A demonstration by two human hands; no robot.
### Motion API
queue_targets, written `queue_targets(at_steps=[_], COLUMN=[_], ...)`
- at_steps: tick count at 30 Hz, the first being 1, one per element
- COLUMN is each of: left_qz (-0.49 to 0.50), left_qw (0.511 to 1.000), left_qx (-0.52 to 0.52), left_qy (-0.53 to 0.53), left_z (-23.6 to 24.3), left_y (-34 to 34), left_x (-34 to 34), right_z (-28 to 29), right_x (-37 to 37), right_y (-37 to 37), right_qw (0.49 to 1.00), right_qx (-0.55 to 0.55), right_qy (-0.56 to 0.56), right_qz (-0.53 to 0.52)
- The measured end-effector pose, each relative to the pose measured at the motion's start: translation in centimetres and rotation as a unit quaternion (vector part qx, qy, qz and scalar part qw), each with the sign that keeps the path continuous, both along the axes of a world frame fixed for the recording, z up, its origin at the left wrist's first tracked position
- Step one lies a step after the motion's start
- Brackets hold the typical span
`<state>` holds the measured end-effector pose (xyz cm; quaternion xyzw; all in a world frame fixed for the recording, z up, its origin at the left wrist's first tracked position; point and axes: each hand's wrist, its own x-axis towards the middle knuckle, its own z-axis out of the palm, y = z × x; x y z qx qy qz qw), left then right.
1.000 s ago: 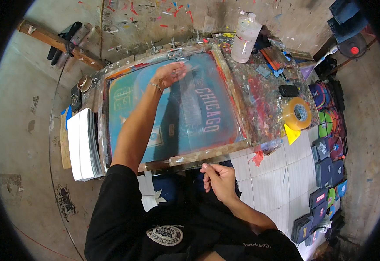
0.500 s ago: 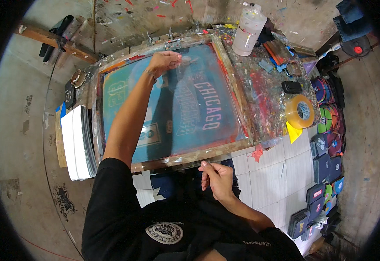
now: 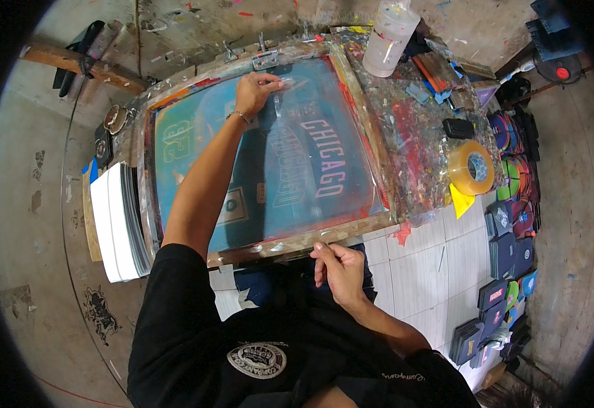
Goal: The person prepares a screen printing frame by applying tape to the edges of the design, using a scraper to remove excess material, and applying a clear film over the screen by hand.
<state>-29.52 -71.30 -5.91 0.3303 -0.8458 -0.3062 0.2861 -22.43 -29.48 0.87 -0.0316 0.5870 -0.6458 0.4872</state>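
Observation:
A wooden-framed printing screen (image 3: 363,224) lies in front of me, its blue-green mesh (image 3: 242,221) carrying lettering and stencil shapes. My left hand (image 3: 255,94) reaches over its far half, thumb and fingers pinched together at the mesh. Whatever sits between those fingertips is too small to name; a faint clear glint shows beside them. Just off the near edge of the frame, my right hand (image 3: 341,272) is curled, thumb tip against the index finger. Whether it pinches anything is hidden. Metal hinge clamps (image 3: 265,60) hold the far side of the frame.
A stack of white-topped sheets (image 3: 113,224) stands left of the screen. On the paint-stained table (image 3: 405,163) at right are a roll of clear tape (image 3: 459,170), a black case (image 3: 459,128), a cloudy plastic bottle (image 3: 386,44) and squeegees (image 3: 429,73). Stacked dark pouches (image 3: 493,319) lie along the right wall.
The fingers of my left hand, straighter before, are now bent into a pinch. My right hand stays near the frame's front edge, and the view has shifted slightly.

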Motion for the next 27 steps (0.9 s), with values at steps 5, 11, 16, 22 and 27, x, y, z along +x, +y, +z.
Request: queue_targets(at_steps=[5, 11, 16, 22, 27], left_qz=[0.033, 0.034, 0.041, 0.048, 0.045], left_qw=[0.999, 0.997, 0.996, 0.998, 0.997], left_qx=[-0.019, -0.051, -0.054, -0.017, -0.042], left_qy=[-0.022, -0.039, -0.06, -0.034, -0.035], left_z=[-0.2, -0.1, -0.2, -0.9, -0.9], left_y=[0.9, 1.3, 1.3, 0.7, 0.9], left_x=[0.2, 0.4, 0.4, 0.3, 0.3], right_z=[-0.6, -0.3, -0.5, -0.5, -0.7], right_x=[-0.1, -0.1, -0.1, 0.1, 0.2], right_y=[-0.2, -0.3, -0.3, -0.3, -0.3], right_qw=[1.0, 1.0, 1.0, 1.0, 1.0], right_qx=[0.0, 0.003, 0.002, -0.003, -0.007], right_qy=[-0.002, 0.002, 0.006, -0.003, -0.009], right_qz=[-0.009, -0.001, 0.002, 0.002, -0.004])
